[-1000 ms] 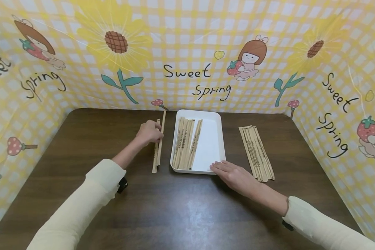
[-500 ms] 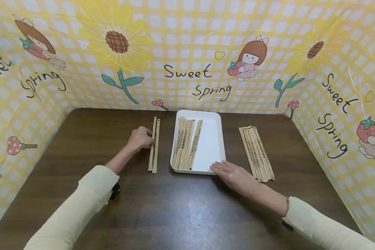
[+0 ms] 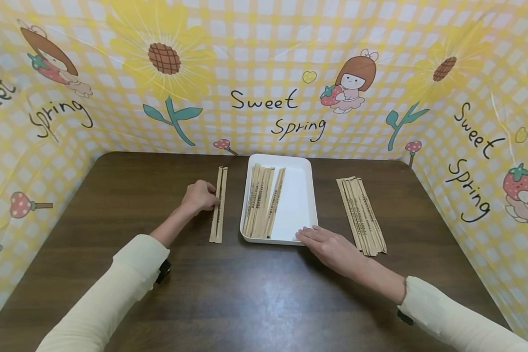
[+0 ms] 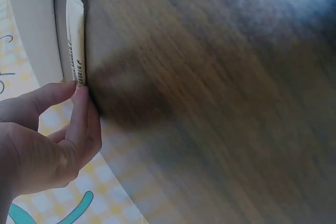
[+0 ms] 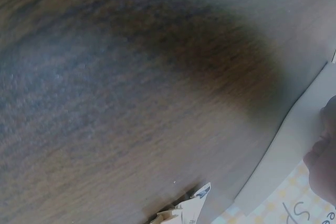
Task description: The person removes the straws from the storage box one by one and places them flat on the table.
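Observation:
A pair of slim brown paper-wrapped sticks (image 3: 220, 220) lies side by side on the table, left of the white tray (image 3: 297, 205). My left hand (image 3: 199, 196) pinches the left one between thumb and fingertips, which also shows in the left wrist view, where the printed wrapper (image 4: 77, 30) runs up from the fingers. In the tray, several like sticks (image 3: 257, 205) lie along the left side, with a single one (image 3: 276, 203) slanting beside them. My right hand (image 3: 332, 249) rests its straight fingers on the tray's near right corner.
To the right of the tray lies a fanned row of several more wrapped sticks (image 3: 361, 215), close to my right forearm. The dark wooden table (image 3: 264, 293) ends at a yellow checked cloth wall (image 3: 264, 63) behind and at both sides.
My left hand has brought a wrapped stick from the right side of the pair over to its left, then nudged slightly right against the other. My right hand and the tray stay put.

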The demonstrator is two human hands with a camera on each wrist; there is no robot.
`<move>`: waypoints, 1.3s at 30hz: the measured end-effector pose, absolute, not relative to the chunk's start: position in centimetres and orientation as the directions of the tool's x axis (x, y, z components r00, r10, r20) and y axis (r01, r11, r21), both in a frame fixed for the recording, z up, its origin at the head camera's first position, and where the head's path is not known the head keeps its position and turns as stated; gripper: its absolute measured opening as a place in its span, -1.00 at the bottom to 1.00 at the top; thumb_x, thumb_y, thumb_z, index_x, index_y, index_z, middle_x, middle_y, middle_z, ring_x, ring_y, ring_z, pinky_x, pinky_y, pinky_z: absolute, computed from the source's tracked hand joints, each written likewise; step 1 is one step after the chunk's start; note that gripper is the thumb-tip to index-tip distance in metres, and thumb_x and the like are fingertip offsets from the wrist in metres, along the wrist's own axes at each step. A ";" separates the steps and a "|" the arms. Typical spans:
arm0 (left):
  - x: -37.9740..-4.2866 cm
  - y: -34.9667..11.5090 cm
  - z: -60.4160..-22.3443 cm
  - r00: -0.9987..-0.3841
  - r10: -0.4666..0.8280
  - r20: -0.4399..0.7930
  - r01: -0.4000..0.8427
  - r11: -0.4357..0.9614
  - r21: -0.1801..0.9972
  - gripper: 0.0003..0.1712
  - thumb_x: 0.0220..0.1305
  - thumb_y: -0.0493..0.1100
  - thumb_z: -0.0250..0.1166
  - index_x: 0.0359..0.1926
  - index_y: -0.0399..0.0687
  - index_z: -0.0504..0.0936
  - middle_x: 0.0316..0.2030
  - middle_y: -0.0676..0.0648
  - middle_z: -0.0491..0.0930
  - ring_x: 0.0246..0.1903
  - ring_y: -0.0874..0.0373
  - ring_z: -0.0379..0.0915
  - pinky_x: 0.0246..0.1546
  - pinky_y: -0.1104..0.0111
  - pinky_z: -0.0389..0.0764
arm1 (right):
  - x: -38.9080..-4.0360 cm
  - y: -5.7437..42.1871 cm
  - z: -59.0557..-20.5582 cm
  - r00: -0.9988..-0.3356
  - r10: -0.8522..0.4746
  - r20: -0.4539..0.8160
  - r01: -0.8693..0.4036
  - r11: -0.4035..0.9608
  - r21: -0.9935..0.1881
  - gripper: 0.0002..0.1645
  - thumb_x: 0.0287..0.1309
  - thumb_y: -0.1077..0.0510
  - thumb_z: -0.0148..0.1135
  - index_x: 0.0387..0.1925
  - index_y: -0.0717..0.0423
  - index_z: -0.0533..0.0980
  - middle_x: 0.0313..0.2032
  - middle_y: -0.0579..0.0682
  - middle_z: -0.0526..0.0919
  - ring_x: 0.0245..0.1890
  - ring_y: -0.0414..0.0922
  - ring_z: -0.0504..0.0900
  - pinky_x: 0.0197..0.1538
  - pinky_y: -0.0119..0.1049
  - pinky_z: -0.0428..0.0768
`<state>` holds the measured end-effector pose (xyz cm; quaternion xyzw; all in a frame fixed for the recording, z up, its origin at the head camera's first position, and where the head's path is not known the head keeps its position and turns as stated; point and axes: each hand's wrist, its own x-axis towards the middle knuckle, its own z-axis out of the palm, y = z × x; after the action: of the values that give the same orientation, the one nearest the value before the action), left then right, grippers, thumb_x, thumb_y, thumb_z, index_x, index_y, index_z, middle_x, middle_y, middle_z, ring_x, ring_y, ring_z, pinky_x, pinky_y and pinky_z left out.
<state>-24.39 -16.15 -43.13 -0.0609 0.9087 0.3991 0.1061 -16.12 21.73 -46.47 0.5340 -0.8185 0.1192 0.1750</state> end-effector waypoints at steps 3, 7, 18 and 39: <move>-24.5 -16.1 -42.9 -0.976 -0.040 -0.215 -0.182 0.696 0.695 -0.51 0.09 -0.32 0.30 0.08 -0.45 0.59 -0.07 -0.37 0.64 -0.47 0.11 0.68 -0.39 0.43 0.65 | -16.2 21.7 -46.5 -0.360 -0.834 0.417 -0.919 0.393 -0.008 -0.52 0.07 0.43 0.32 0.09 0.38 0.57 0.03 0.20 0.67 0.08 0.05 0.64 0.19 -0.06 0.53; -24.7 -15.5 -42.1 -0.976 -0.021 -0.216 -0.175 0.667 0.725 -0.54 0.15 -0.26 0.29 0.06 -0.44 0.60 -0.13 -0.35 0.66 -0.46 0.13 0.67 -0.34 0.38 0.67 | -16.2 21.8 -46.5 -0.354 -0.834 0.422 -0.921 0.389 -0.005 -0.50 0.04 0.44 0.34 0.09 0.39 0.57 0.02 0.21 0.67 0.07 0.05 0.65 0.18 -0.05 0.54; -25.7 -11.4 -39.4 -0.964 0.144 -0.225 -0.092 0.611 0.786 -0.39 0.23 -0.20 0.33 0.30 -0.25 0.49 -0.15 -0.27 0.66 -0.23 -0.10 0.69 -0.19 0.19 0.71 | -16.3 21.8 -46.5 -0.359 -0.835 0.418 -0.918 0.396 0.003 -0.50 0.03 0.44 0.36 0.09 0.38 0.57 0.02 0.20 0.68 0.07 0.05 0.65 0.20 -0.07 0.53; -26.2 -3.9 -41.3 -0.943 0.221 -0.247 -0.035 0.674 0.738 -0.34 0.16 -0.34 0.24 0.35 -0.19 0.46 -0.64 -0.08 0.57 -0.63 0.08 0.53 -0.64 0.44 0.31 | -16.1 21.6 -46.3 -0.380 -0.831 0.406 -0.911 0.413 -0.007 -0.49 0.03 0.42 0.37 0.09 0.36 0.58 0.03 0.19 0.67 0.10 0.04 0.63 0.21 -0.07 0.52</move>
<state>-26.19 -3.94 -41.28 0.0519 0.9009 0.4002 0.1599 -16.07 21.65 -46.27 0.5295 -0.8226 0.1153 0.1723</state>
